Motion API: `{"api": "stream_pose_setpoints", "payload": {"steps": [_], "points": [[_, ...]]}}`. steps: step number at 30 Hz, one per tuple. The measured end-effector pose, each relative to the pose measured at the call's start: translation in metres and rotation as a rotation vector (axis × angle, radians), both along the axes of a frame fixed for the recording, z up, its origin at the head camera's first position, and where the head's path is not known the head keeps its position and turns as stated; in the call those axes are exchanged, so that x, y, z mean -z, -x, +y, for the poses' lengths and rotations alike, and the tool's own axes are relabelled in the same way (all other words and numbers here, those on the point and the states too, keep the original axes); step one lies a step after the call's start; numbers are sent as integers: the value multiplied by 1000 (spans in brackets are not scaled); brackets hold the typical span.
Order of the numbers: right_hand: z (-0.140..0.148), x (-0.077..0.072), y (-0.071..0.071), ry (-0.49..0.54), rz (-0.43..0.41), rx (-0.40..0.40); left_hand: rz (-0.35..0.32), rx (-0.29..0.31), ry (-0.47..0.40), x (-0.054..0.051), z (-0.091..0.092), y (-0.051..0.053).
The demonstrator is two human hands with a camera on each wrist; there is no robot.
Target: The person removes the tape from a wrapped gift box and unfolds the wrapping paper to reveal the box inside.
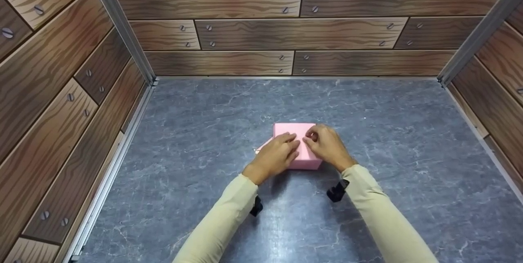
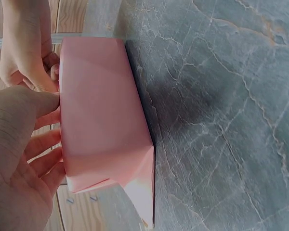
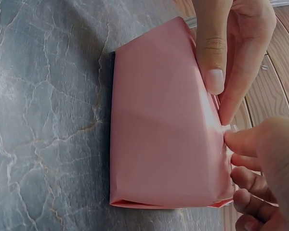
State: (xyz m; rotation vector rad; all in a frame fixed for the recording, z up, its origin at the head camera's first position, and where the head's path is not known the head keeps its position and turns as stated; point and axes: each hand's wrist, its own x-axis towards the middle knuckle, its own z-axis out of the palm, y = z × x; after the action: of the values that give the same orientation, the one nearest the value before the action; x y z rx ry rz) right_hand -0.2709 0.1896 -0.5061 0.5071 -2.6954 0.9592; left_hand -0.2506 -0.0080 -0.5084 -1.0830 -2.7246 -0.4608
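A pink box (image 1: 304, 153) sits on the grey marbled table (image 1: 204, 132), a little right of the middle of the head view, directly before the person. One side faces the person squarely, its longer edges running left to right; whether the box is longer across or front to back, I cannot tell. A pointed paper flap (image 2: 140, 192) juts leftward from its left end, close to the table. The box looks wrapped in smooth, matte, plain pink paper, pale on top where light catches it and deeper on the near side, with fairly crisp edges; folded layers gape slightly at the right end. The left hand (image 1: 278, 154) lies over the left part of the top, fingers spread and gently bent, touching the paper without closing round anything. The right hand (image 1: 327, 144) is at the right part of the top, fingers curled and thumb close to forefinger; I cannot tell whether anything is pinched between them. Pale sleeves (image 1: 380, 210) cover both forearms, with a black wrist camera (image 1: 337, 191) under each. Beyond stand walls (image 1: 253, 34) printed with wooden planks and screws, joined by grey metal corner posts (image 1: 122, 26).
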Motion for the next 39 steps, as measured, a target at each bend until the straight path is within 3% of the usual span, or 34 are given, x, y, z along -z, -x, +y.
{"api": "stream_pose_setpoints", "payload": {"steps": [18, 30, 39], "points": [[0, 0, -1, -6, 4, 21, -18, 2, -22, 0, 0, 0], [7, -9, -2, 40, -97, -3, -30, -5, -20, -2, -1, 0], [4, -10, -2, 50, -85, -11, -43, -11, -13, 0, 0, 0]]}}
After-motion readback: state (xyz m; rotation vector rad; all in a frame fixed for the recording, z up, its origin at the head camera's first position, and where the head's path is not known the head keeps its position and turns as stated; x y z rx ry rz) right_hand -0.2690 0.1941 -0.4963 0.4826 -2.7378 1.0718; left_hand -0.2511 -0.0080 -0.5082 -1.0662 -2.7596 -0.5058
